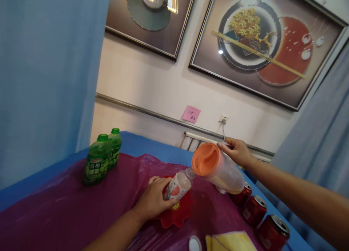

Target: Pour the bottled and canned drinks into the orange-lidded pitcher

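Note:
My left hand (156,198) is wrapped round a clear plastic bottle (178,185) with a grapefruit picture on its label. The bottle is uncapped and tilts to the right. My right hand (238,153) grips a translucent pitcher (226,173) with an orange lid (205,159). The pitcher is tipped to the left, its lid close to the bottle's mouth, with a little pale yellow liquid low inside. Whether liquid is flowing between them I cannot tell. Below the bottle lies a red scalloped tray (174,220), partly hidden by my left hand.
Two open green bottles (96,160) stand at the left on the purple plastic sheet (54,200). Several red cans (273,232) line the right edge. A white cap (195,243) and a folded yellow cloth (230,241) lie at the front. Blue curtains hang at both sides.

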The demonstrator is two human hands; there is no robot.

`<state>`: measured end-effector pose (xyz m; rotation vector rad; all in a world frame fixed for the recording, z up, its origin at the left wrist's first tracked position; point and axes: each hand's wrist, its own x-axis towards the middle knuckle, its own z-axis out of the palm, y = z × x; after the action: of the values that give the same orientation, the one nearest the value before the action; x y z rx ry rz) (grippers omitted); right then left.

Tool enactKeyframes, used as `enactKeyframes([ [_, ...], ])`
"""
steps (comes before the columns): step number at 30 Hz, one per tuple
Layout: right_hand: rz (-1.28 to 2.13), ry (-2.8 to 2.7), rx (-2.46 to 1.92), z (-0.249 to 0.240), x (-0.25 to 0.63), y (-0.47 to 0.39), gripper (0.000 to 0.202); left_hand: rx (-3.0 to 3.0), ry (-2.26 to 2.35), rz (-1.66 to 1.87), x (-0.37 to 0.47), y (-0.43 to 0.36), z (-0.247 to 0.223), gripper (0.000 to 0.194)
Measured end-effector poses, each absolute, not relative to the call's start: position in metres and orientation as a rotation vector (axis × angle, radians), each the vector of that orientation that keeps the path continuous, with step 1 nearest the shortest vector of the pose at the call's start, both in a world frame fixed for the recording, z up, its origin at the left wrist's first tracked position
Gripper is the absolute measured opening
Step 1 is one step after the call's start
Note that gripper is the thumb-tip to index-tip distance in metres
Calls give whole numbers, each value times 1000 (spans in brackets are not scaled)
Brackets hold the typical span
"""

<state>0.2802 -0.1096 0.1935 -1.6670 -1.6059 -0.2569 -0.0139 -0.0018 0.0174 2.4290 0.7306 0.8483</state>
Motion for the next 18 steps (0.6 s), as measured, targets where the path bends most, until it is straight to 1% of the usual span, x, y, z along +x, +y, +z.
enactKeyframes([
  [4, -218, -1450, -1624, 177, 291, -108, 55, 2421, 735, 842, -13, 2, 15, 42],
  [7, -228, -1293, -1613, 160, 303, -105, 57, 2413, 756, 862, -12, 6, 10, 51],
  [11, -198, -1051, -1592, 126, 315, -96, 58, 2406, 833, 889, -11, 10, 5, 61],
  [13, -158, -951, -1579, 105, 316, -91, 58, 2403, 854, 917, -10, 12, 4, 60],
  [16, -80, -847, -1553, 76, 310, -84, 57, 2413, 847, 958, -10, 15, 4, 53],
  [18, -28, -814, -1528, 59, 305, -80, 58, 2416, 853, 974, -10, 17, 4, 53],
])
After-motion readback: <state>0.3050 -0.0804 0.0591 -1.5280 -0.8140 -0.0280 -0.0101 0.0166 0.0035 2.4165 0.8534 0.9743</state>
